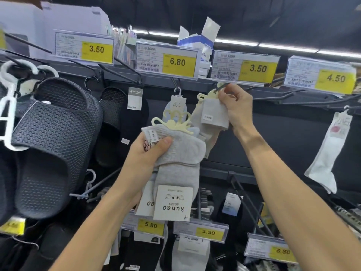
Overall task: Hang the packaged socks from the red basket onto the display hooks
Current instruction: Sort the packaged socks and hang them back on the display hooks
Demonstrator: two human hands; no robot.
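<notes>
The left hand (150,151) grips a bundle of grey socks (179,165) below the 6.80 price tag (177,62), thumb pressed across the ribbed cuffs. Pale yellow hangers (172,122) stick up from the bundle, and a "kunao socks" card (172,204) hangs upside down at its lower end. Below and right of that tag, the right hand (236,106) pinches the top of a single grey sock pair (213,114), holding its hanger at the tip of a dark display hook (220,88). Directly beneath the tag a light blue sock pack (175,106) hangs on its own hook. Dark mesh slippers (54,133) hang far left of the tag, and a white sock pack (328,149) far right.
</notes>
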